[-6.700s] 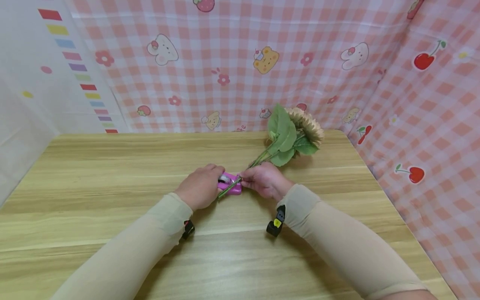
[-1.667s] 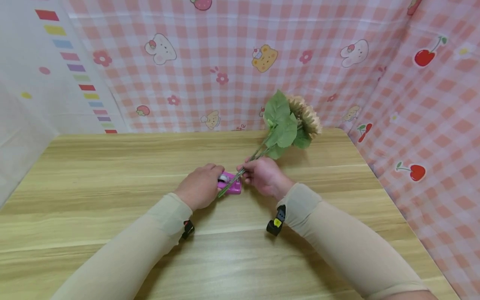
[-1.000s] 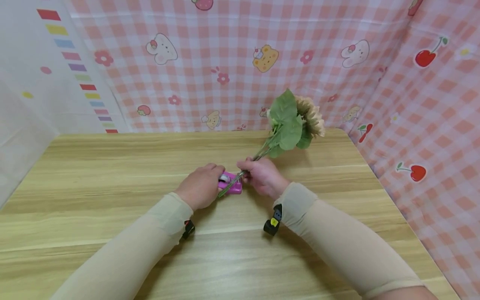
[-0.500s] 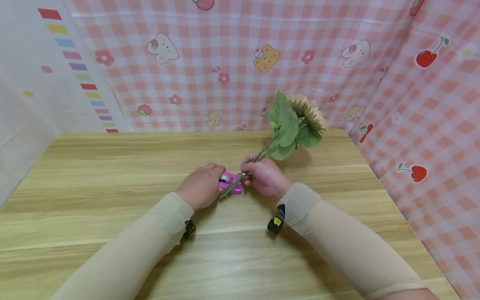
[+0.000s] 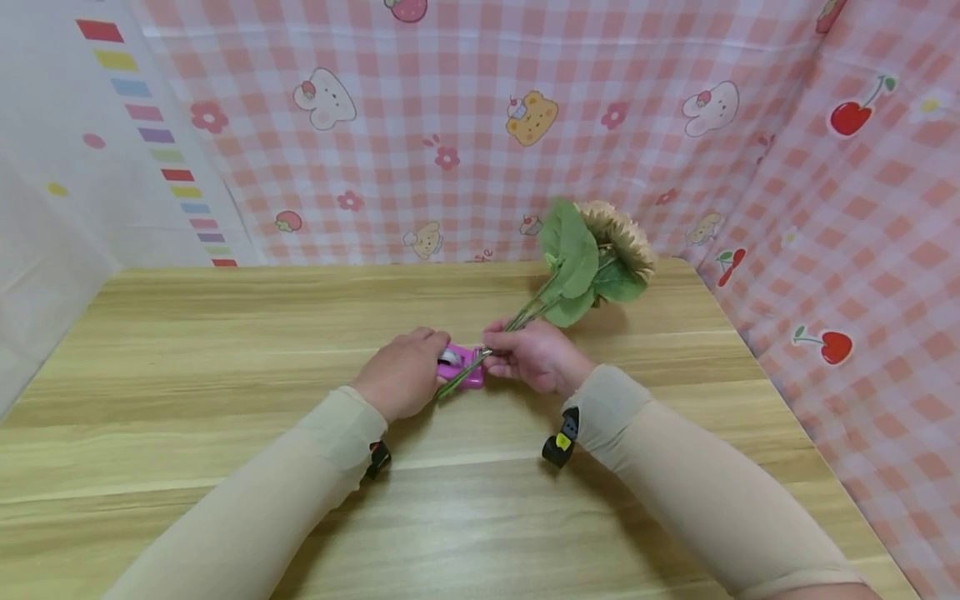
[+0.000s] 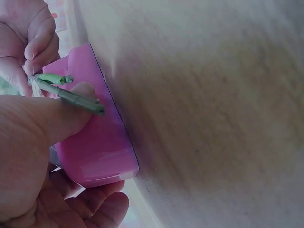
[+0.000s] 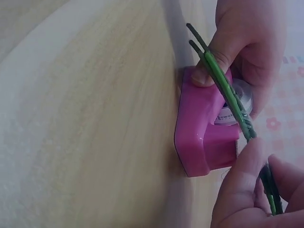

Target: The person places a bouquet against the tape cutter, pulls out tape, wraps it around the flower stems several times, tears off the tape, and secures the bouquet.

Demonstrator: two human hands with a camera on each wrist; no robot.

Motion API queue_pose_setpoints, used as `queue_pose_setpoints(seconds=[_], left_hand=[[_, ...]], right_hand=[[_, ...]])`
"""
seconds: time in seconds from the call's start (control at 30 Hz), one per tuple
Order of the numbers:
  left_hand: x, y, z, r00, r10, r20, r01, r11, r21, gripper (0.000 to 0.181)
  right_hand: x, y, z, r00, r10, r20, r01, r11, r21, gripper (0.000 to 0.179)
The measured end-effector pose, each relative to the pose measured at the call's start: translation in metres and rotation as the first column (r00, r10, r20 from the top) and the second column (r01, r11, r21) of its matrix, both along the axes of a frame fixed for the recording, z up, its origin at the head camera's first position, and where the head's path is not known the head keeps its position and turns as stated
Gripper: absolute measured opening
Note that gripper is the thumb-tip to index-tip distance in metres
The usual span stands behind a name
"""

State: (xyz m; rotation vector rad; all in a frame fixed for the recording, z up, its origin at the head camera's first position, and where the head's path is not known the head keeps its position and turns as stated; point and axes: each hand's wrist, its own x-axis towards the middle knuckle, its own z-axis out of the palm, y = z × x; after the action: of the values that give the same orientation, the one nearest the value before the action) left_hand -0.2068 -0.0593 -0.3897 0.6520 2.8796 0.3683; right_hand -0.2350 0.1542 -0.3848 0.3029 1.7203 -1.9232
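In the head view my left hand (image 5: 401, 372) grips a pink tape dispenser (image 5: 473, 379) on the table, thumb against its near side. A roll of clear tape (image 7: 243, 95) sits in it, and a toothed cutter (image 7: 236, 148) shows at its end. My right hand (image 5: 546, 357) pinches the green stems (image 7: 218, 78) of a flower bunch between thumb and fingers. Shiny tape (image 7: 245, 118) lies around the stems close to the fingertips. The stem ends slant over the dispenser toward my left thumb. Beige blooms (image 5: 618, 233) and broad green leaves (image 5: 573, 258) point to the back right.
The wood-grain table (image 5: 225, 333) runs back to a pink checked cloth (image 5: 450, 200). More patterned cloth (image 5: 862, 250) hangs along the right edge. Each wrist carries a small black camera, such as the right wrist camera (image 5: 558, 448).
The flower bunch rose and turned between my right fingers, then sank a little toward the table. My right hand shifted slightly right. My left hand and the tape dispenser stayed in place.
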Motion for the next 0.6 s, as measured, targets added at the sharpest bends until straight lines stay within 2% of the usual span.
queue_pose_setpoints(seconds=[0.2, 0.37, 0.6], left_hand=[[0.0, -0.0004, -0.0008, 1.0, 0.002, 0.004, -0.002, 1.0, -0.008, 0.055], [0.0001, -0.0007, -0.0003, 1.0, -0.003, 0.004, 0.003, 1.0, -0.002, 0.054], [0.0002, -0.0011, -0.0009, 1.0, 0.0, 0.006, 0.0, 1.0, 0.0, 0.055]], right_hand=[[0.0015, 0.001, -0.0034, 0.997, -0.071, -0.033, 0.071, 0.997, -0.018, 0.004], [0.0024, 0.0003, -0.0055, 0.992, -0.122, -0.03, 0.119, 0.99, -0.071, 0.015], [0.0019, 0.0018, 0.0012, 0.998, -0.064, -0.003, 0.063, 0.99, -0.128, 0.019]])
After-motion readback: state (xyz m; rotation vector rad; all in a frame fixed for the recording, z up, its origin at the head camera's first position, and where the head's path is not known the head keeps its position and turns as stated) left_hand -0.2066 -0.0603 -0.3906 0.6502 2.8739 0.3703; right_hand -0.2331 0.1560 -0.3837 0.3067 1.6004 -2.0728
